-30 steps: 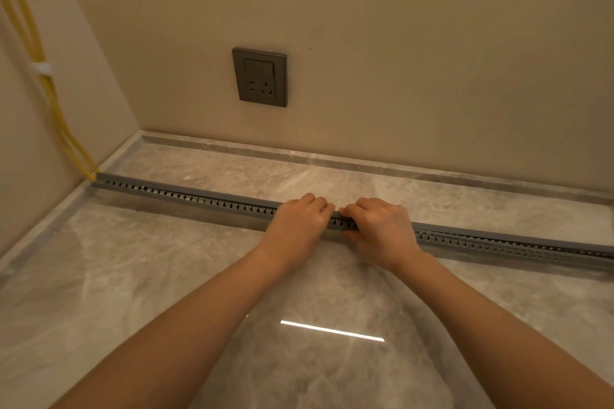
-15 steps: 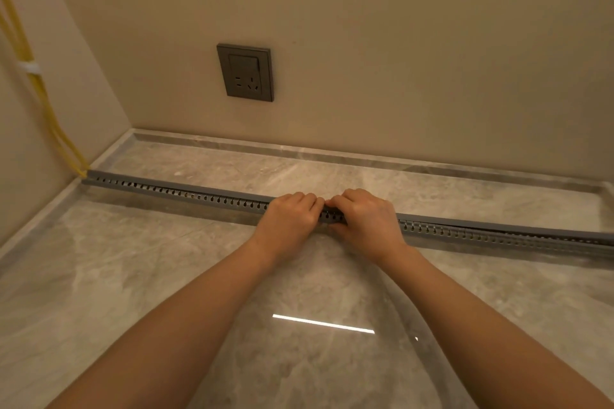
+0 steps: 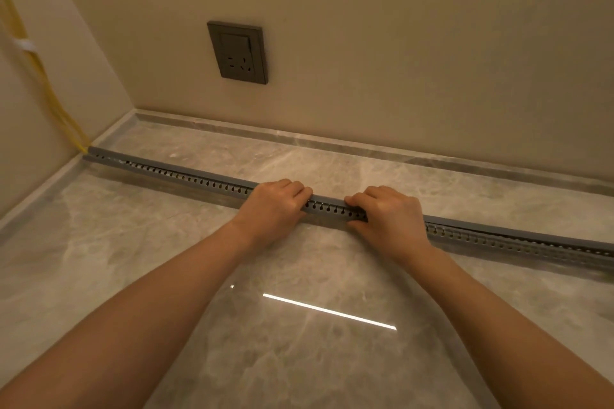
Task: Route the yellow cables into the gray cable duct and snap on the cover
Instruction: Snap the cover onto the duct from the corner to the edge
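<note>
Running across the floor [image 3: 299, 359] from the left corner to the right edge of view, the gray duct [image 3: 186, 178] lies on a long axis that drops slightly toward your right, parallel to the back wall. Its cover [image 3: 327, 201] looks seated flush from the corner up to your hands; past your right hand [image 3: 387, 219] it sits lifted, with a dark gap above the duct wall. So the unsnapped length lies to your right, and that hand is the nearer one to work it.

Your left hand [image 3: 275, 206] is curled over the cover, fingers folded down and pressing. Your right hand is curled too, fingers on top and thumb at the near wall, pinching cover to duct.

The duct is stiff, matte plastic with a row of keyhole slots. The yellow cables [image 3: 50, 93] come down the left wall, bound by a white tie [image 3: 25, 45], and vanish into the duct's end. The floor is glossy veined stone; a dark socket [image 3: 237, 53] sits on the wall.
</note>
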### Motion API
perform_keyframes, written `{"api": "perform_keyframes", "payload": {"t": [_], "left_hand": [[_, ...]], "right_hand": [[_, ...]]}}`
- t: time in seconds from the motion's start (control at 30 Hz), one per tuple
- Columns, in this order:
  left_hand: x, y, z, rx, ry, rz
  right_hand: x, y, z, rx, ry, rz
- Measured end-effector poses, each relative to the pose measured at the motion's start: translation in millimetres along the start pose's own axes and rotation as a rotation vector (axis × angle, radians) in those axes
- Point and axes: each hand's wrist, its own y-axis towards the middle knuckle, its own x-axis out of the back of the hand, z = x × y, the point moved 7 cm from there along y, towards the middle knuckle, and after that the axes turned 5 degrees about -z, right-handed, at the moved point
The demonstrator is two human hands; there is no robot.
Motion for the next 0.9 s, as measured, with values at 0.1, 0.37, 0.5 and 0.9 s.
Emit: {"api": "perform_keyframes", "payload": {"t": [0.1, 0.37, 0.5, 0.9], "left_hand": [[-4, -1, 2, 0.016, -0.001, 0.015], [-8, -1, 9, 0.103, -0.040, 0.052], [-7, 1, 10, 0.169, -0.078, 0.063], [-20, 23, -27, 0.062, -0.249, -0.022]], "right_hand": [[-3, 2, -1, 0.044, 0.007, -0.002], [-11, 3, -7, 0.061, 0.040, 0.020], [-11, 4, -8, 0.030, 0.046, 0.038], [-9, 3, -10, -0.121, -0.020, 0.053]]}}
